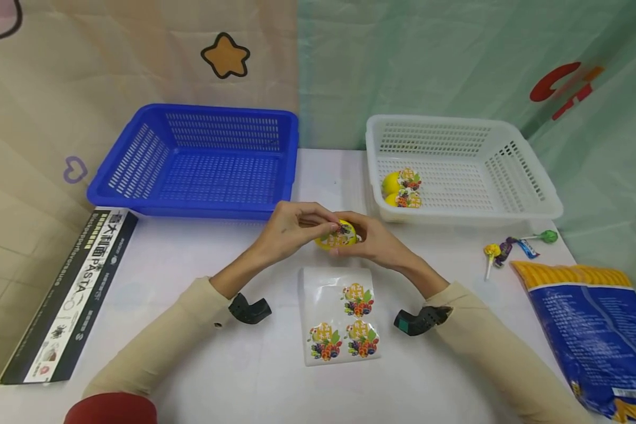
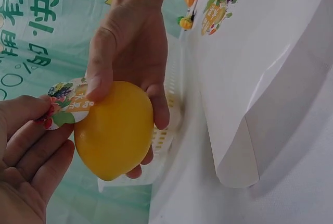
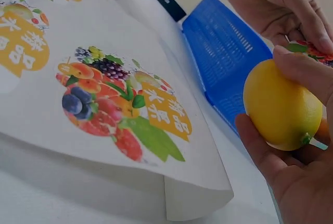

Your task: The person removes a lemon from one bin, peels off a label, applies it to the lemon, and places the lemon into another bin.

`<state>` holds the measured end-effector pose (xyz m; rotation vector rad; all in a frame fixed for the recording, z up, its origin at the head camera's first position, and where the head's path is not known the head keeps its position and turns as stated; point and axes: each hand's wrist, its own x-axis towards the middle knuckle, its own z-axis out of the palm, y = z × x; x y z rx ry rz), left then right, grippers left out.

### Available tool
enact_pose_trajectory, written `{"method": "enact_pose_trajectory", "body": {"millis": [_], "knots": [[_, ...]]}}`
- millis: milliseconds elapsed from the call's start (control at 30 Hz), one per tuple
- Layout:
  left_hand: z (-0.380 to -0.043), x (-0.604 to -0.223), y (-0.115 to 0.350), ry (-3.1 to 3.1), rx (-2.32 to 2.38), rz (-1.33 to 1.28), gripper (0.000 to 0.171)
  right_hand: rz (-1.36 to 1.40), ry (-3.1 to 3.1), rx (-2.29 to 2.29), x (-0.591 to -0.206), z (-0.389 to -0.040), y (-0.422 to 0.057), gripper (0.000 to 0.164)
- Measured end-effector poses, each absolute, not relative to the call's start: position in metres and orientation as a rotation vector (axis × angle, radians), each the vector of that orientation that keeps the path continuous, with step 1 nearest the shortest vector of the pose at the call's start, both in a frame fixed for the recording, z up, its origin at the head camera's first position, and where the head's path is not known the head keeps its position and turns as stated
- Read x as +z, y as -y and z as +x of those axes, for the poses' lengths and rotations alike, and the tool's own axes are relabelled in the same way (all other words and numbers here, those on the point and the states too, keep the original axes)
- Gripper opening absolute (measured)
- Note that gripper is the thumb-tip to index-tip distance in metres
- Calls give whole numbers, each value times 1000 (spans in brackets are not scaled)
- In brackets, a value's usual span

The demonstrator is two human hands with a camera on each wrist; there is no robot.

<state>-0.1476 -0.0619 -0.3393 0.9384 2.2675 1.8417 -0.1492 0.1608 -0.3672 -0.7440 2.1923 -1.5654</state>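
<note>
My right hand (image 1: 378, 240) holds a yellow lemon (image 2: 115, 135) above the table. A fruit-print sticker (image 2: 65, 103) lies partly against the lemon's side, one edge under the right thumb. Its other edge stands off the peel, pinched between the thumb and finger of my left hand (image 1: 291, 231). Below both hands a white sticker sheet (image 1: 323, 294) lies on the table with three fruit stickers on it, and one end curls up. Two lemons (image 1: 391, 184) with similar stickers sit in the left part of the white basket (image 1: 530, 207).
A blue basket (image 1: 191, 207) stands at the back left, a long black pasta box (image 1: 69, 294) at the left edge. To the right are lollipops (image 1: 492, 250), small wrapped candies (image 1: 503, 252) and a blue-and-orange bag (image 1: 593, 330). A red round object (image 1: 111, 409) shows at bottom left.
</note>
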Motion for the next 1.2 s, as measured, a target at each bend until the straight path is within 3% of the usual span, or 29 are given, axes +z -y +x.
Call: {"method": "enact_pose_trajectory", "body": {"millis": [200, 433, 867, 1000, 1200], "knots": [[-146, -340, 59, -2362, 1828, 1065, 8, -738, -2222, -1604, -367, -143, -157, 55], [-145, -340, 56, -2585, 1714, 1227, 9, -653, -2295, -1546, -360, -134, -156, 63], [-143, -334, 52, -2501, 1715, 1050, 5, -653, -2297, -1562, -349, -125, -157, 66], [-144, -330, 53, -2421, 1730, 999, 11, -662, -2288, -1577, -348, -123, -157, 68], [-146, -332, 56, -2378, 1723, 1085, 7, -673, -2304, -1577, -349, -121, -157, 64]]}}
